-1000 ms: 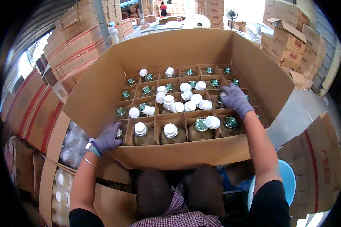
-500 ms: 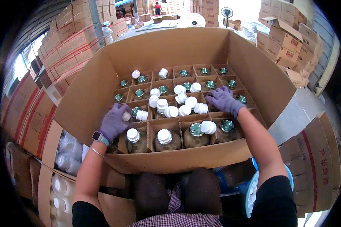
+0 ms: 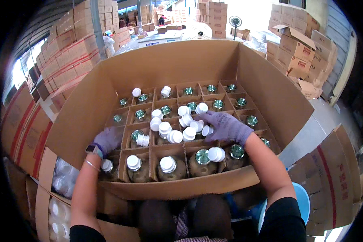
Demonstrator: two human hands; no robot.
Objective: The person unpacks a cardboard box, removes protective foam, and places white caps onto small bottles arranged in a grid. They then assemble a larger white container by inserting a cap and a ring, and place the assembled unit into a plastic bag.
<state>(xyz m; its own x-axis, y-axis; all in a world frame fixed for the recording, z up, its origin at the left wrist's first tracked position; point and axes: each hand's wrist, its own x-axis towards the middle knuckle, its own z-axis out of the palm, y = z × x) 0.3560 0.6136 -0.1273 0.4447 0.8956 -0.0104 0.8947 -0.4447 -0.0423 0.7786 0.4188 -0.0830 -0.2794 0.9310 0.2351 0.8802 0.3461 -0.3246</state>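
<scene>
A big open cardboard box [image 3: 181, 68] with a cardboard grid holds several glass bottles [image 3: 201, 159], some with foil-sealed mouths, some with white caps on. A heap of loose white caps [image 3: 177, 129] lies on the grid in the middle. My right hand [image 3: 226, 127], in a purple glove, rests flat on the right side of that heap, fingers touching the caps. My left hand [image 3: 106, 139], also gloved, sits at the left front cells beside a loose cap [image 3: 142, 140]; whether it grips anything is hidden.
Stacks of cardboard cartons [image 3: 68, 44] line the left and far right [image 3: 298, 44]. A standing fan [image 3: 234, 22] and a person [image 3: 162, 19] are far back. White containers in plastic [image 3: 62, 181] lie at lower left. A blue bucket [image 3: 302, 201] stands at my right.
My left hand moved from the box's left rim into the front-left cells. My right hand slid from the right cells leftward onto the cap heap.
</scene>
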